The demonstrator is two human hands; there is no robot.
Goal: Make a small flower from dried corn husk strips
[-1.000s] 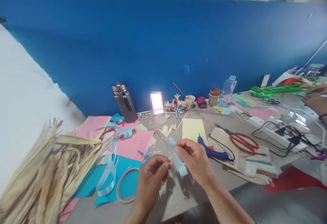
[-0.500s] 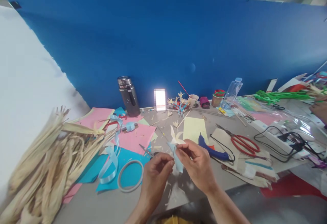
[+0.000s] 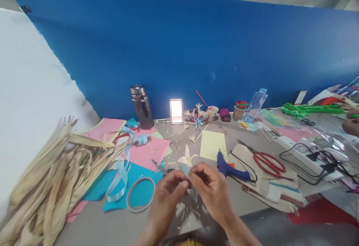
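Note:
Low in the middle of the head view, a pale husk flower (image 3: 187, 158) with pointed petals stands up between my two hands. A light blue ribbon strip (image 3: 184, 169) lies around the flower's base, and its loose end hangs below the fingers. My left hand (image 3: 169, 194) is closed, with thumb and index finger pinching at the strip by the base. From the other side my right hand (image 3: 211, 191) pinches the base and the ribbon together. The fingertips almost meet, so the stem is mostly hidden.
Dried corn husks (image 3: 47, 178) pile at left, beside a ribbon roll (image 3: 141, 194) and a dark flask (image 3: 142, 107). To the right lie a blue glue gun (image 3: 232, 170), red-handled scissors (image 3: 269, 161) and a power strip (image 3: 305, 156). Another person's hand (image 3: 352, 126) shows at far right.
My hands have shifted slightly left and down, fingertips closer together. The flower has turned so its spread petals face me more, and the ribbon sits closer around its base.

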